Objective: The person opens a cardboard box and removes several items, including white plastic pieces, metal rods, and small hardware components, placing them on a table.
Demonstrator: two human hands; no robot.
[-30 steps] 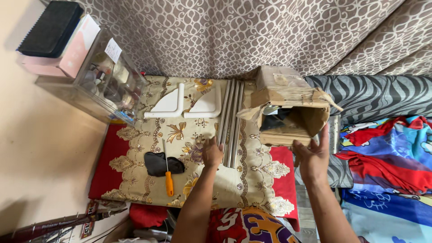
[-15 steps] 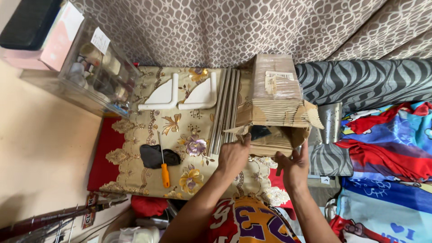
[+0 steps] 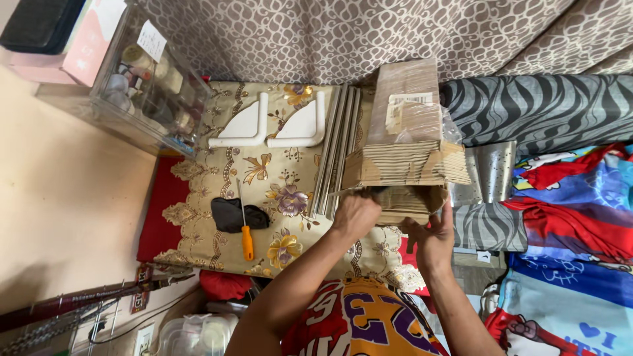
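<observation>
A long open cardboard box (image 3: pixel 403 125) lies on a gold floral cloth (image 3: pixel 270 191), its torn flaps facing me. My left hand (image 3: pixel 356 214) is closed at the box's open mouth, reaching inside; what it grips is hidden. My right hand (image 3: pixel 432 234) holds the box's lower right flap and steadies it. Several metal tubes (image 3: pixel 336 148) lie side by side just left of the box.
Two white corner brackets (image 3: pixel 270 125) lie at the cloth's far end. An orange-handled screwdriver (image 3: pixel 244 224) rests across a black pouch (image 3: pixel 231 214). A clear plastic organiser (image 3: pixel 148 86) stands at the left. A perforated metal sheet (image 3: pixel 491 171) and striped and colourful bedding lie to the right.
My left hand has left the metal tubes and gone into the box's open end. My right hand has stayed at the box flap, and the box has turned more upright in view.
</observation>
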